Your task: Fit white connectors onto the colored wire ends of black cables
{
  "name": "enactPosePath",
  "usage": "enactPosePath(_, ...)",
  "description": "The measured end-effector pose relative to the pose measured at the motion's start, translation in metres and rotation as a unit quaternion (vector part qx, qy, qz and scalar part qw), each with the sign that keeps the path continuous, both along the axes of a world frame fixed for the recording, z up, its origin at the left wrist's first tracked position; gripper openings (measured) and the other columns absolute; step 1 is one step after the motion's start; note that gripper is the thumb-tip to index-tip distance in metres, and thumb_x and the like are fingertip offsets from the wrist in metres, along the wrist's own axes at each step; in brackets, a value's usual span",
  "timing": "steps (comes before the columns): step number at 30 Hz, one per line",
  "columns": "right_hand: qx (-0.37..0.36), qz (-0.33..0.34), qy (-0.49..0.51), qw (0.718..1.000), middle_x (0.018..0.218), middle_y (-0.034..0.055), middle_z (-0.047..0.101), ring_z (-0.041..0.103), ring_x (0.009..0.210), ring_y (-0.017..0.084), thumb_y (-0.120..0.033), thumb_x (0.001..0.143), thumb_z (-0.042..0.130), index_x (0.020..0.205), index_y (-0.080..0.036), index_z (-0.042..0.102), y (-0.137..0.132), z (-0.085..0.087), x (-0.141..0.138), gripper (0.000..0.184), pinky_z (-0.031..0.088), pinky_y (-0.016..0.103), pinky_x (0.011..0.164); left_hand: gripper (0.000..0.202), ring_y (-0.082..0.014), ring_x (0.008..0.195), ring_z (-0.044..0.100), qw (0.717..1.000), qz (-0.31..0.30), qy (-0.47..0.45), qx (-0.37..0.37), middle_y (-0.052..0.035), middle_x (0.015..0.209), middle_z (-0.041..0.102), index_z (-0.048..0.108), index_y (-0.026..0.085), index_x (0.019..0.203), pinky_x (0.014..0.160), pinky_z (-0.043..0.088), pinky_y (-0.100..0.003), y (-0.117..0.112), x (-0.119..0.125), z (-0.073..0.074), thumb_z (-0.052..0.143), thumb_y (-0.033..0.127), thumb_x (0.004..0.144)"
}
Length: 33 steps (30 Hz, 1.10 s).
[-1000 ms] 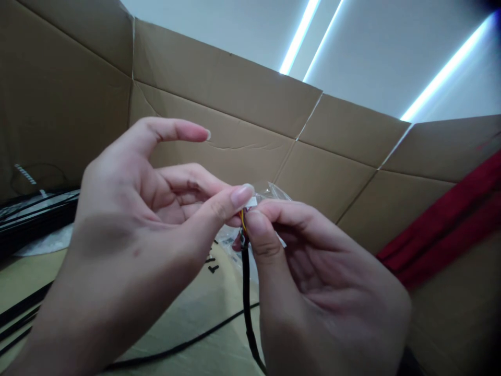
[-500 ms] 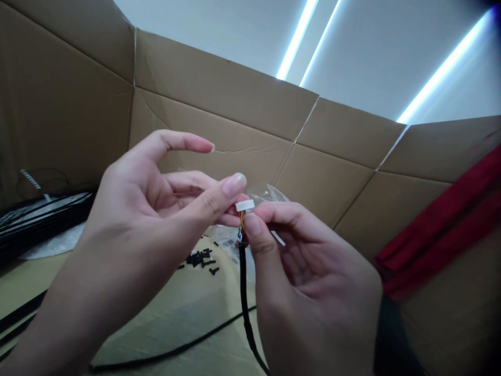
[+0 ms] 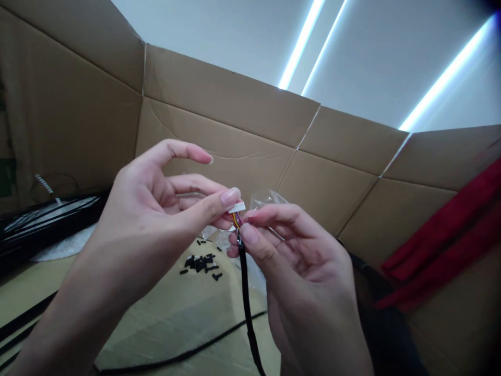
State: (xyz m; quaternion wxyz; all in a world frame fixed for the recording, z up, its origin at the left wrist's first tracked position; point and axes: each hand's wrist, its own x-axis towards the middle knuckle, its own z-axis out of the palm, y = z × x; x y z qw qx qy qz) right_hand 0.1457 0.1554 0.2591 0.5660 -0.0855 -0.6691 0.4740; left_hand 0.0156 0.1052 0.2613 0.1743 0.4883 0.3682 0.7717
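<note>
My left hand (image 3: 156, 224) pinches a small white connector (image 3: 237, 208) between thumb and a bent finger, its index finger raised clear. My right hand (image 3: 301, 266) pinches the coloured wires just under that connector, where they enter a black sleeved cable (image 3: 246, 297) that hangs down and out of the bottom of the view. Both hands are held up in front of me, above a cardboard surface (image 3: 176, 318).
Several small black screws (image 3: 201, 262) lie scattered on the cardboard below my hands. Clear plastic bags (image 3: 268, 198) sit behind my fingers. A black frame part (image 3: 47, 222) lies at the left, red cloth (image 3: 446, 235) at the right. Cardboard walls (image 3: 235, 115) surround the area.
Both hands have drifted slightly right and down with the connector. My left thumb now presses on the connector again. More of the screws show below.
</note>
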Motion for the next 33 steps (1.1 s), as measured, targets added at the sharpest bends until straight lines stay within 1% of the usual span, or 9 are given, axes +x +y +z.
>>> enactPosePath(2, -0.009, 0.013, 0.006, 1.000, 0.071, -0.0021, 0.070, 0.069, 0.061, 0.008, -0.008, 0.078, 0.071, 0.081, -0.017, 0.067, 0.001, -0.001, 0.000, 0.010, 0.058, 0.014, 0.058, 0.033, -0.0156, 0.054, 0.073, 1.000, -0.002, 0.001, 0.002, 0.0037, 0.067, 0.075, 0.059, 0.027, 0.100, 0.045, 0.054, -0.010, 0.000, -0.001, -0.001, 0.078, 0.018, 0.074)
enactPosePath(5, -0.048, 0.046, 0.005, 0.998, 0.072, -0.0025, 0.072, 0.069, 0.063, 0.007, -0.009, 0.077, 0.074, 0.080, -0.018, 0.067, 0.002, -0.002, -0.001, 0.011, 0.058, 0.012, 0.062, 0.034, -0.0173, 0.051, 0.072, 0.999, -0.007, 0.011, 0.041, 0.0019, 0.065, 0.075, 0.060, 0.024, 0.098, 0.044, 0.056, -0.013, 0.004, -0.005, -0.001, 0.082, 0.021, 0.072)
enactPosePath(8, -0.088, 0.072, 0.004, 0.993, 0.073, -0.0033, 0.072, 0.069, 0.063, 0.006, -0.010, 0.075, 0.077, 0.078, -0.019, 0.068, 0.003, -0.003, -0.003, 0.013, 0.058, 0.010, 0.063, 0.033, -0.0169, 0.052, 0.072, 0.998, -0.016, 0.031, 0.044, -0.0001, 0.067, 0.076, 0.058, 0.021, 0.100, 0.046, 0.058, -0.014, 0.006, -0.008, 0.001, 0.080, 0.021, 0.075)
enactPosePath(10, -0.097, 0.076, 0.008, 0.992, 0.073, -0.0030, 0.073, 0.070, 0.064, 0.006, -0.011, 0.075, 0.078, 0.078, -0.019, 0.068, 0.004, -0.003, -0.005, 0.013, 0.058, 0.010, 0.063, 0.031, -0.0164, 0.053, 0.073, 0.997, -0.014, 0.057, 0.047, 0.0006, 0.067, 0.076, 0.058, 0.020, 0.101, 0.046, 0.057, -0.014, 0.005, -0.010, 0.002, 0.078, 0.021, 0.078)
enactPosePath(15, -0.094, 0.079, 0.005, 0.992, 0.073, -0.0015, 0.073, 0.069, 0.063, 0.007, -0.011, 0.075, 0.078, 0.079, -0.018, 0.068, 0.006, -0.004, -0.008, 0.013, 0.058, 0.012, 0.063, 0.022, -0.0162, 0.056, 0.073, 0.990, -0.018, 0.127, 0.051, 0.0025, 0.070, 0.075, 0.062, 0.020, 0.103, 0.047, 0.057, -0.016, 0.000, -0.015, 0.003, 0.070, 0.015, 0.083)
enactPosePath(19, -0.098, 0.073, -0.001, 0.992, 0.073, -0.0015, 0.073, 0.070, 0.063, 0.007, -0.012, 0.076, 0.078, 0.079, -0.018, 0.068, 0.007, -0.005, -0.009, 0.012, 0.058, 0.011, 0.063, 0.021, -0.0168, 0.059, 0.074, 0.988, -0.032, 0.146, 0.036, 0.0011, 0.073, 0.075, 0.063, 0.019, 0.103, 0.048, 0.057, -0.017, -0.002, -0.019, 0.004, 0.069, 0.012, 0.084)
enactPosePath(26, -0.105, 0.066, -0.009, 0.992, 0.072, -0.0006, 0.074, 0.070, 0.061, 0.007, -0.012, 0.073, 0.079, 0.078, -0.017, 0.068, 0.005, -0.005, -0.010, 0.014, 0.057, 0.011, 0.061, 0.012, -0.0142, 0.055, 0.072, 0.985, -0.123, 0.122, 0.027, 0.0025, 0.066, 0.073, 0.065, 0.017, 0.090, 0.049, 0.056, -0.015, 0.004, -0.024, 0.011, 0.069, 0.010, 0.081)
enactPosePath(29, -0.101, 0.068, -0.004, 0.993, 0.072, -0.0006, 0.073, 0.069, 0.061, 0.007, -0.012, 0.073, 0.079, 0.078, -0.017, 0.068, 0.006, -0.005, -0.011, 0.014, 0.057, 0.011, 0.061, 0.013, -0.0141, 0.055, 0.072, 0.984, -0.125, 0.125, 0.026, 0.0017, 0.065, 0.073, 0.065, 0.015, 0.091, 0.049, 0.055, -0.015, 0.006, -0.027, 0.012, 0.069, 0.009, 0.081)
enactPosePath(33, -0.090, 0.055, 0.000, 0.994, 0.070, -0.0008, 0.073, 0.068, 0.060, 0.007, -0.012, 0.073, 0.079, 0.077, -0.017, 0.067, 0.006, -0.006, -0.012, 0.013, 0.058, 0.012, 0.061, 0.014, -0.0160, 0.060, 0.074, 0.984, -0.105, 0.140, 0.029, 0.0010, 0.068, 0.074, 0.065, 0.014, 0.092, 0.052, 0.056, -0.016, 0.006, -0.030, 0.010, 0.068, 0.007, 0.081)
